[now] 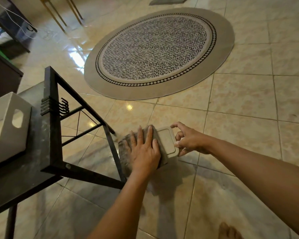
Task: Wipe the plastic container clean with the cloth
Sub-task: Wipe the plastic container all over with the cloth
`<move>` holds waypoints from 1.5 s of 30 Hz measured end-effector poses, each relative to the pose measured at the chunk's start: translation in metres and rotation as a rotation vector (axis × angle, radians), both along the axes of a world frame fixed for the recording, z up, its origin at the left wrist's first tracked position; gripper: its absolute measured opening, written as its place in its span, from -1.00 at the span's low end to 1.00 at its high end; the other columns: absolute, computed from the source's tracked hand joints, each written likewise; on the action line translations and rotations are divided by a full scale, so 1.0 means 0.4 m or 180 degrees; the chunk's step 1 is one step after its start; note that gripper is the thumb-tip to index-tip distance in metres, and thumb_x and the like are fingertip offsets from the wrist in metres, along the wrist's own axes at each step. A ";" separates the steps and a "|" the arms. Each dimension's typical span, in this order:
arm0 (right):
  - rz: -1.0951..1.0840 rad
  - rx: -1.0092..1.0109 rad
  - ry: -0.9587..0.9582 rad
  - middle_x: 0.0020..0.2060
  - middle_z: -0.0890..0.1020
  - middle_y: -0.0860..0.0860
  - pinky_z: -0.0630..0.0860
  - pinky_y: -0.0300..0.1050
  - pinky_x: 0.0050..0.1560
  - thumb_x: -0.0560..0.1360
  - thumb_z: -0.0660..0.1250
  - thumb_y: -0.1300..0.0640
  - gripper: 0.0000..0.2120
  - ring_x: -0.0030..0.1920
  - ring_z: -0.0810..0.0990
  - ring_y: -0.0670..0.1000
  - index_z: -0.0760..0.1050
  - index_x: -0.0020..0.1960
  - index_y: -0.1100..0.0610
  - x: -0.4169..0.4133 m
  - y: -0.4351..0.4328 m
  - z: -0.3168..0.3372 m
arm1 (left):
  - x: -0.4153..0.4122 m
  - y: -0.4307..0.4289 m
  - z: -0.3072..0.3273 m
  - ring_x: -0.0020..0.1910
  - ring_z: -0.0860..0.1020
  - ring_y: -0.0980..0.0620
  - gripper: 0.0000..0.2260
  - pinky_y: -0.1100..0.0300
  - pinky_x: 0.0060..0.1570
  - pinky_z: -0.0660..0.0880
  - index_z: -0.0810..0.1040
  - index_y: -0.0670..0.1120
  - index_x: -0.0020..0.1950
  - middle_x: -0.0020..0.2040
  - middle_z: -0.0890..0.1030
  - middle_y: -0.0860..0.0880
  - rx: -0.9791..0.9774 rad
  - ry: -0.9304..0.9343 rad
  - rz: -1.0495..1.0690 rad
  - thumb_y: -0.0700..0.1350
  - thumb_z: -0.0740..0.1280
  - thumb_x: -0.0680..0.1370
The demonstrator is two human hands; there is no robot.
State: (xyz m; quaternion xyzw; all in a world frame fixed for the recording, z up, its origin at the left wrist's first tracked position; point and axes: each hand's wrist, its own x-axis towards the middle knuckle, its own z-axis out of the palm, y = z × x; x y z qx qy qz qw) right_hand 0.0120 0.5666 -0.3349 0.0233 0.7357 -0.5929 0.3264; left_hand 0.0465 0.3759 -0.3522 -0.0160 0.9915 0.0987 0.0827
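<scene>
A beige plastic container [166,142] is held in the air above the tiled floor, its flat panelled face turned up. My right hand [186,139] grips its right end with fingertips and thumb. A grey cloth [125,152] lies over the container's left side. My left hand [144,150] presses flat on that cloth with fingers spread, covering much of the container's left half.
A dark metal-framed table [50,131] stands at the left, its corner close to the cloth. A white plastic bin [6,128] with a handle hole sits on it. A round patterned rug [159,52] lies on the floor ahead. A bare foot [229,231] shows at the bottom right.
</scene>
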 end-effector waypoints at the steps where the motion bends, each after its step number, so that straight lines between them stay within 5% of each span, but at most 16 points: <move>1: -0.0007 0.0013 0.0009 -0.14 0.41 0.14 0.67 -0.05 -0.24 0.53 0.25 0.46 -0.38 -0.16 0.56 0.10 0.22 0.43 -0.04 -0.004 -0.003 0.000 | 0.016 -0.008 0.003 0.55 -0.40 -0.10 -0.47 -0.20 0.47 -0.41 -0.25 0.21 0.60 0.61 -0.31 0.01 -0.0006 0.0006 0.0124 0.17 -0.17 0.64; 10: 0.0011 0.0092 0.0014 -0.15 0.44 0.11 0.68 -0.03 -0.21 0.53 0.26 0.45 -0.37 -0.17 0.57 0.07 0.22 0.42 -0.08 -0.003 -0.002 -0.002 | 0.074 -0.013 0.011 0.54 -0.42 -0.05 -0.48 -0.07 0.47 -0.45 -0.17 0.29 0.59 0.60 -0.30 0.07 0.0054 0.0092 -0.0200 0.26 -0.08 0.65; 16: 0.0060 0.0094 0.0025 -0.18 0.44 0.10 0.66 -0.06 -0.24 0.53 0.26 0.45 -0.37 -0.22 0.54 0.03 0.22 0.42 -0.09 -0.015 -0.008 0.002 | 0.046 -0.002 0.002 0.58 -0.32 -0.09 -0.46 -0.16 0.51 -0.35 -0.20 0.27 0.59 0.63 -0.22 0.06 -0.0159 0.0192 -0.0549 0.29 -0.13 0.64; 21: 0.0017 0.0075 -0.0014 -0.15 0.43 0.12 0.67 -0.05 -0.23 0.54 0.25 0.45 -0.37 -0.18 0.56 0.07 0.21 0.43 -0.09 -0.010 -0.011 -0.008 | 0.020 -0.052 -0.003 0.58 -0.33 -0.10 -0.40 -0.18 0.48 -0.38 -0.24 0.24 0.60 0.64 -0.21 -0.01 0.0062 0.0059 0.0332 0.33 -0.15 0.59; 27: 0.0118 0.0027 0.0014 -0.14 0.43 0.13 0.70 0.07 -0.13 0.54 0.23 0.46 -0.39 -0.17 0.52 0.08 0.23 0.39 -0.10 -0.015 -0.010 -0.003 | 0.050 0.036 0.000 0.56 -0.36 -0.16 -0.43 -0.21 0.47 -0.38 -0.29 0.27 0.57 0.62 -0.29 -0.03 -0.0186 0.0124 -0.0406 0.31 -0.15 0.61; 33: 0.0060 0.0045 0.0005 -0.11 0.45 0.15 0.70 0.10 -0.12 0.54 0.26 0.44 -0.35 -0.09 0.57 0.15 0.20 0.45 -0.09 -0.003 -0.011 0.000 | 0.024 -0.059 0.007 0.55 -0.41 -0.12 -0.43 -0.17 0.46 -0.45 -0.32 0.22 0.58 0.62 -0.31 -0.03 -0.0093 -0.0061 0.0200 0.27 -0.15 0.63; 40: 0.0101 -0.0114 -0.0093 0.08 0.55 0.18 0.65 0.26 0.01 0.48 0.24 0.51 -0.32 0.04 0.67 0.22 0.22 0.42 -0.05 -0.001 -0.009 0.020 | 0.039 0.035 -0.006 0.57 -0.36 -0.09 -0.46 -0.17 0.52 -0.31 -0.24 0.21 0.60 0.62 -0.28 0.03 -0.0147 0.0236 -0.0993 0.21 -0.11 0.66; 45: 0.0112 0.0074 0.0022 -0.16 0.47 0.12 0.70 0.09 -0.10 0.53 0.26 0.46 -0.33 -0.21 0.56 0.06 0.18 0.48 -0.06 -0.010 -0.011 0.013 | 0.021 0.004 -0.005 0.56 -0.36 -0.13 -0.44 -0.16 0.52 -0.33 -0.28 0.14 0.61 0.62 -0.29 -0.03 -0.0222 0.0071 -0.0421 0.18 -0.20 0.63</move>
